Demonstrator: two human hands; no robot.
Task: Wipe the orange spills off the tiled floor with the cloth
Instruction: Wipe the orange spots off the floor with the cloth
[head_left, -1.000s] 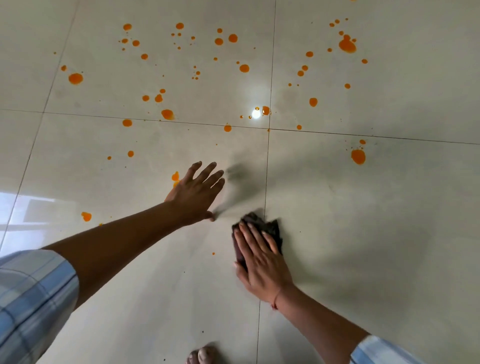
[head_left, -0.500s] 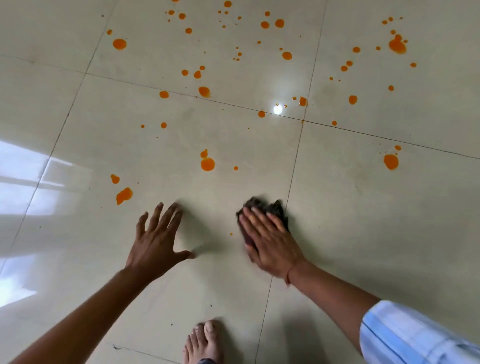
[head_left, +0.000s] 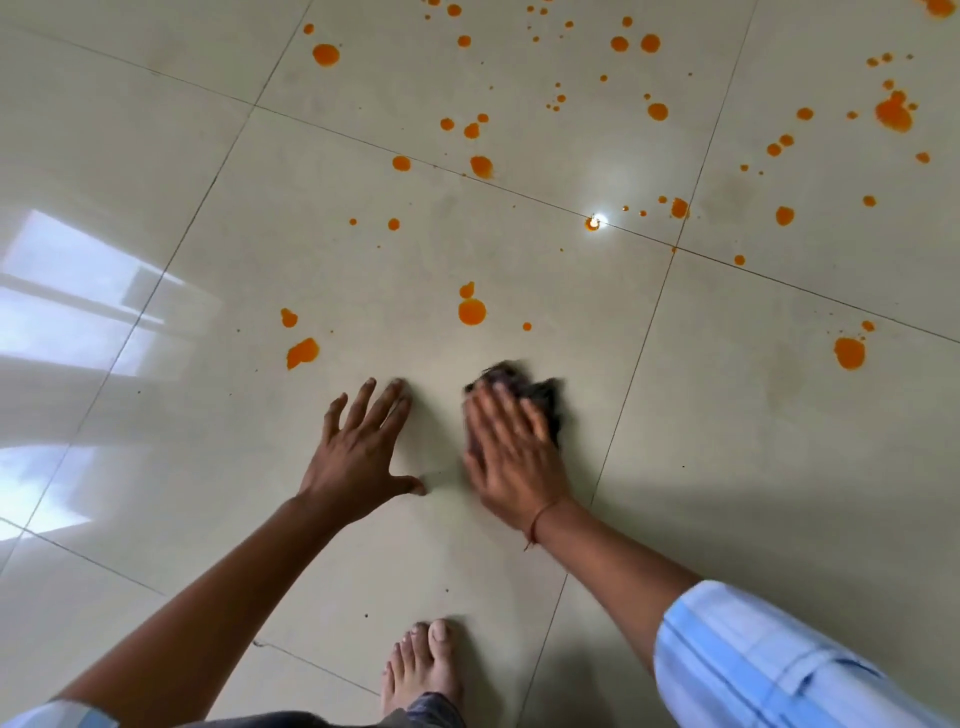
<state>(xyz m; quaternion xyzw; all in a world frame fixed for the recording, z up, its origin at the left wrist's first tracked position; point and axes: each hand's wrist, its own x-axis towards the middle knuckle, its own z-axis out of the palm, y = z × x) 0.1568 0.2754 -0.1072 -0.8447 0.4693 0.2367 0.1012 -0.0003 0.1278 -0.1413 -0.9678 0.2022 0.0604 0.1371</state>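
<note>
A dark crumpled cloth (head_left: 545, 395) lies on the cream tiled floor (head_left: 779, 519), pressed flat under my right hand (head_left: 511, 457); the hand and cloth are blurred. My left hand (head_left: 358, 452) rests just to its left, palm down on the tile with fingers spread, holding nothing. Orange spills dot the floor beyond both hands. The nearest are a round drop (head_left: 471, 310), a smeared blot (head_left: 301, 352) at the left and a larger patch (head_left: 850, 352) at the right. Several more drops (head_left: 657, 110) scatter across the far tiles.
My bare foot (head_left: 423, 670) stands on the tile below the hands. A bright window reflection (head_left: 78, 301) covers the left tiles and a lamp glint (head_left: 596, 221) sits on a grout line. Grout lines cross the floor.
My left hand has drawn back from a far reach and now lies flat beside the right hand. The right hand has shifted the cloth slightly left. The view has tilted down, showing more of my foot.
</note>
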